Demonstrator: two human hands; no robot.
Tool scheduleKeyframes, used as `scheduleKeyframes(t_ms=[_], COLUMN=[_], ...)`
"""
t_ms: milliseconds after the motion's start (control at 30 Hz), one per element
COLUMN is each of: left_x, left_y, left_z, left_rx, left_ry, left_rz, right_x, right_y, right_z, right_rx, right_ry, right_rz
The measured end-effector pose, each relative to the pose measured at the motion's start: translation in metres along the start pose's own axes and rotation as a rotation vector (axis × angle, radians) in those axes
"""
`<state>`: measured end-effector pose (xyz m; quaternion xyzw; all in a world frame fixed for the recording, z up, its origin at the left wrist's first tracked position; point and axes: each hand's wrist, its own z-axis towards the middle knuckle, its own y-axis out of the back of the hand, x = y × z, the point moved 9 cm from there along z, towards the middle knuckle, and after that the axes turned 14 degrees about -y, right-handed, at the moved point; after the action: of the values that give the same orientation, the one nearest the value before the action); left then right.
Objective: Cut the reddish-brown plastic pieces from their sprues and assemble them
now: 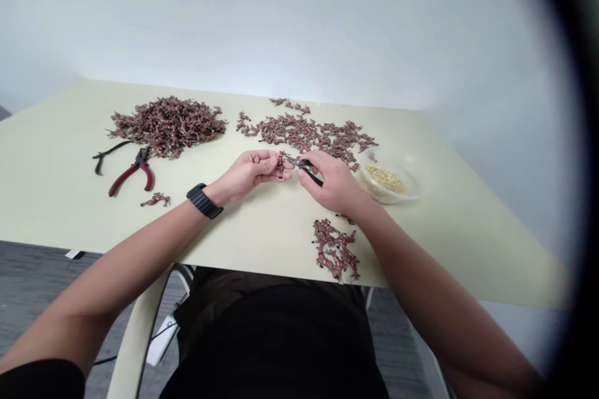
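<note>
Left hand (250, 173) is curled most of the way shut, pinching a small reddish-brown piece (280, 166) between thumb and fingers, up above the table (47, 199) and not resting on it. The piece is narrow and glossy, copper-brown with dark ends; at this size I can't make out its exact shape. Right hand (330, 181) is just beside it, closed around a pair of small black-handled pliers (309, 171), and their slim metal tips (289, 159) reach right up to the top of the piece. From here I can't tell whether they grip it or only touch it.

A black watch (204, 201) sits on the left wrist. Beyond the hands, a loose scatter of similar pieces (304, 133) spreads across the far side of the table, and a clear plastic bowl (418, 177) holding pale golden bits (384, 179) stands just past the right hand. Nearer the person, to the right, lies a smaller cluster of pieces (335, 249). Farther left is a big tangled heap of them (168, 126), with a few more in a little group (156, 200) lower down. Between that heap and the little group lie red-handled pliers (133, 176), next to a thin black-handled tool (112, 153).
</note>
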<state>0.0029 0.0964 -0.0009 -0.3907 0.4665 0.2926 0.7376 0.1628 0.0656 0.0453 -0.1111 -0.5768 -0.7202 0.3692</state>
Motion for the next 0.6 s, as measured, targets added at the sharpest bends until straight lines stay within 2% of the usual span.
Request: scheduleKeyframes(t_ms=[200,333,433,533,600], left_x=[0.001,0.001,-0.005,-0.015,-0.024], left_y=[-0.003,-0.003,-0.003,-0.001,0.002], left_z=[-0.001,0.0,0.002,0.002,-0.002], left_rx=[0.018,0.028,0.007,-0.075,-0.15], left_ry=[0.033,0.006,-0.096,-0.229,-0.335], left_rz=[0.005,0.024,0.091,0.233,0.403], right_x=[0.0,0.004,0.009,0.004,0.0], right_y=[0.0,0.0,-0.003,-0.015,-0.025], right_z=[-0.001,-0.002,-0.004,-0.004,-0.004], right_rx=[-0.006,0.014,0.018,0.067,0.119], right_ry=[0.013,0.01,-0.018,-0.155,-0.258], right_rz=[-0.058,-0.059,-0.02,0.12,0.272])
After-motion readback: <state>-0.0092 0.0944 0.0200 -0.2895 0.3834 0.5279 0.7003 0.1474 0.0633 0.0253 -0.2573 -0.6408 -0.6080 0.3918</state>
